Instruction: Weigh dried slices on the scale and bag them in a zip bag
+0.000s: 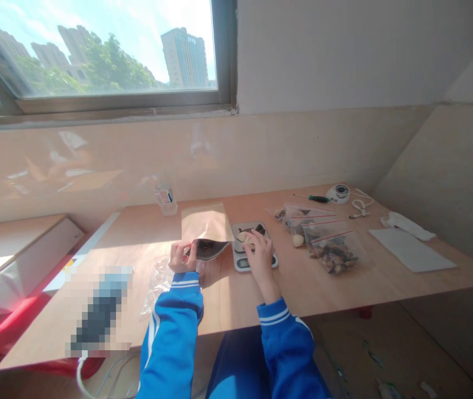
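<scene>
My left hand (183, 256) grips the edge of a brown kraft paper pouch (206, 220) near its mouth. The pouch lies on the table with its dark opening towards me. To its right is a white kitchen scale (243, 264) with dark dried pieces (260, 228) on its plate. Over the plate, my right hand (259, 249) has its fingers closed on a pale, cream-coloured piece (242, 237); its exact kind is unclear. Right of the scale lie clear zip bags (336, 249) of brown and dark dried pieces, one with a pale lump (298, 240) at its end.
A plastic bottle (165, 198) stands at the back left. Crumpled clear plastic (157, 282) lies by my left forearm, a blurred-out object (101, 310) farther left. At the back right are a screwdriver (318, 198) and a white dome camera (338, 193), with white sheets (411, 249) nearer.
</scene>
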### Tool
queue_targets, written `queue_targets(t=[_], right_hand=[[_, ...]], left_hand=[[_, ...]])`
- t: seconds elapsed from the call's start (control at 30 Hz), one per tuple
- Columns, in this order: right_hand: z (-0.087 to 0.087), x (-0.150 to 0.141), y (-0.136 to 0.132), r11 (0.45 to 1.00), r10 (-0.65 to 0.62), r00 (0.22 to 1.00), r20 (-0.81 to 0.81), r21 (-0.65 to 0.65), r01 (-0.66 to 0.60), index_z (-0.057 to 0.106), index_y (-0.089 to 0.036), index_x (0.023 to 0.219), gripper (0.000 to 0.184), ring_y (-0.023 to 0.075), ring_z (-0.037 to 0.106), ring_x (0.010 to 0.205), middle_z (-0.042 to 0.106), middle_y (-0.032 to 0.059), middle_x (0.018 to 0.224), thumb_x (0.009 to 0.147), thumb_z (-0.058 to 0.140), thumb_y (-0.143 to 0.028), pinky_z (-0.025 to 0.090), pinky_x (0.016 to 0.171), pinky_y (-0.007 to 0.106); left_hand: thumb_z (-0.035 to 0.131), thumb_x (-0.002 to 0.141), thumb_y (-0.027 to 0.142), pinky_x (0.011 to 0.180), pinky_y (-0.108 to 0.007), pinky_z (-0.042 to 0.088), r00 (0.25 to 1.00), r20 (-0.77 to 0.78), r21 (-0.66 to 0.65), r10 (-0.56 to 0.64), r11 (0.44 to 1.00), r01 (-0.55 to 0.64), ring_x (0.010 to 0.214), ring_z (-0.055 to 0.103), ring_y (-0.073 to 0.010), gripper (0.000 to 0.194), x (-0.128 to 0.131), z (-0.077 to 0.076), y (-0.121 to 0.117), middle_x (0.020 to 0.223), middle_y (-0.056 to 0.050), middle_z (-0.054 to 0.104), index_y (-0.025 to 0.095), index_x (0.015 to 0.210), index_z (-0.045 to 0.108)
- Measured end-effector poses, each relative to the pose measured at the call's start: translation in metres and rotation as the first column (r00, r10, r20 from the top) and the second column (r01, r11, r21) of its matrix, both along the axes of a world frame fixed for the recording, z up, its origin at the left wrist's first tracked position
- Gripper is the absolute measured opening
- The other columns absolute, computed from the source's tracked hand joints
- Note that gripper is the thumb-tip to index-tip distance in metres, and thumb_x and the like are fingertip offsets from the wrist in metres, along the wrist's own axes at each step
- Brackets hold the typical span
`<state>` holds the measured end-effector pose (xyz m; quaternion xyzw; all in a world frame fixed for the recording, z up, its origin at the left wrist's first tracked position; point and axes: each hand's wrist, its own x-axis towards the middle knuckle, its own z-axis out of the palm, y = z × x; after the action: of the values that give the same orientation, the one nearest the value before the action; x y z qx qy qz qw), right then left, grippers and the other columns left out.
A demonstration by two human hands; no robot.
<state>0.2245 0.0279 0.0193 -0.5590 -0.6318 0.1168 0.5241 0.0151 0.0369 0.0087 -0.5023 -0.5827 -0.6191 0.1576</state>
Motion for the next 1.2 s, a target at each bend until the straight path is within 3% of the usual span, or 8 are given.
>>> queue_targets(t=[0.13,0.27,0.4,0.57,0.8,1.2], right_hand=[[-0.006,0.001,-0.025,0.997,0.026,0.999,-0.035,0.073,-0.024,0.065,-0.021,0.101,0.025,0.023,0.055,0.102,0.065,0.0094,0.105,0.093,0.042,-0.023,0.042,0.092,0.042],[-0.015,-0.008,-0.054,0.985,0.169,0.973,-0.158,-0.001,-0.171,0.064,-0.02,0.097,0.024,0.0199,0.058,0.092,0.065,0.0076,0.095,0.093,0.04,-0.021,0.047,0.082,0.034],[-0.013,-0.016,-0.062,0.92,0.357,0.915,-0.187,-0.096,-0.379,0.065,-0.021,0.097,0.024,0.0185,0.06,0.09,0.067,0.0056,0.095,0.09,0.042,-0.017,0.047,0.078,0.03],[-0.006,-0.023,-0.067,0.853,0.452,0.868,-0.206,-0.184,-0.488,0.066,-0.021,0.097,0.026,0.0154,0.06,0.078,0.068,0.0026,0.09,0.088,0.043,-0.015,0.046,0.071,0.026],[-0.006,-0.033,-0.074,0.804,0.509,0.845,-0.165,-0.26,-0.535,0.067,-0.021,0.096,0.029,0.0148,0.06,0.073,0.069,0.0018,0.086,0.085,0.042,-0.011,0.044,0.067,0.025],[-0.015,-0.038,-0.075,0.803,0.525,0.84,-0.139,-0.245,-0.543,0.065,-0.023,0.1,0.028,0.0181,0.064,0.086,0.069,0.0036,0.095,0.088,0.043,-0.012,0.049,0.076,0.029]], left_hand=[[0.062,0.079,0.039,0.046,-0.018,0.037,1.0,0.013,0.001,0.017,1.0,-0.017,0.064,0.057,-0.0109,0.027,0.0,-0.001,0.001,0.068,-0.003,0.061,0.017,0.064,0.062],[0.061,0.079,0.042,0.046,-0.019,0.037,1.0,0.014,-0.027,0.024,0.999,-0.024,0.063,0.058,-0.0112,0.028,-0.001,-0.002,0.001,0.068,-0.003,0.062,0.018,0.063,0.062],[0.061,0.08,0.041,0.047,-0.019,0.036,1.0,-0.013,-0.006,0.024,1.0,-0.024,0.061,0.056,-0.0107,0.028,-0.001,-0.001,0.0,0.068,-0.002,0.062,0.018,0.065,0.062],[0.06,0.08,0.044,0.046,-0.019,0.035,0.999,0.011,0.001,0.034,0.999,-0.034,0.058,0.053,-0.0097,0.03,0.001,0.001,0.0,0.067,-0.002,0.06,0.018,0.064,0.061],[0.062,0.079,0.043,0.045,-0.019,0.033,0.999,0.011,-0.003,0.048,0.999,-0.048,0.057,0.051,-0.009,0.03,0.001,0.002,0.001,0.066,-0.002,0.06,0.017,0.063,0.062],[0.06,0.078,0.046,0.049,-0.021,0.037,0.994,0.084,-0.109,0.065,0.992,-0.055,0.064,0.055,-0.0121,0.03,0.001,-0.003,0.002,0.07,-0.003,0.06,0.018,0.066,0.061]])
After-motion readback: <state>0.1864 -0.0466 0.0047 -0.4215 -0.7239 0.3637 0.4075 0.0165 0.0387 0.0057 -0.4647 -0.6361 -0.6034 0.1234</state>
